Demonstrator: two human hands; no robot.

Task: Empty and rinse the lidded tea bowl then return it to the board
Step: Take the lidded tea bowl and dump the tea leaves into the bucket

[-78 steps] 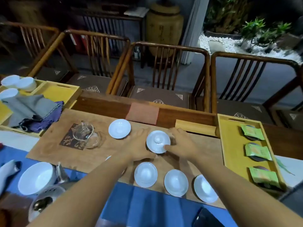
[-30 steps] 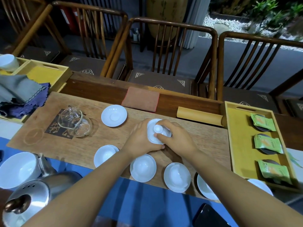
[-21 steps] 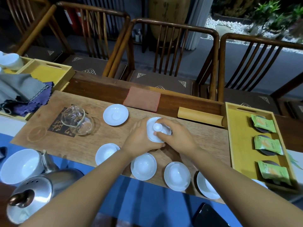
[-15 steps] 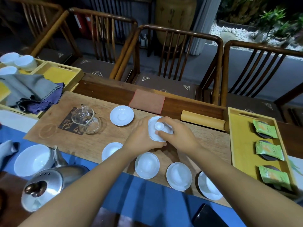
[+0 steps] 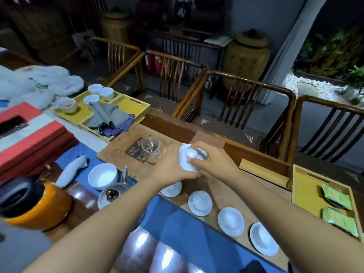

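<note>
The white lidded tea bowl [image 5: 186, 158] is lifted off the wooden board [image 5: 220, 189] and tilted toward the left. My left hand [image 5: 171, 168] wraps its left side from below. My right hand [image 5: 211, 161] grips its right side, with fingers over the lid by the round knob. The bowl's body is mostly hidden by both hands. A wide white bowl [image 5: 102, 175] stands to the lower left of the board, beside a steel kettle [image 5: 114, 194].
A glass pitcher [image 5: 151, 149] stands on the board just left of my hands. Several white saucers [image 5: 200, 202] line the board's near edge. Yellow trays sit at the left [image 5: 126, 106] and right [image 5: 304, 196], the right one holding green tea packets. Wooden chairs stand behind the table.
Both hands have lifted the lidded bowl from the board and carried it left and tilted it. The view has swung left, showing red boxes and an orange vessel.
</note>
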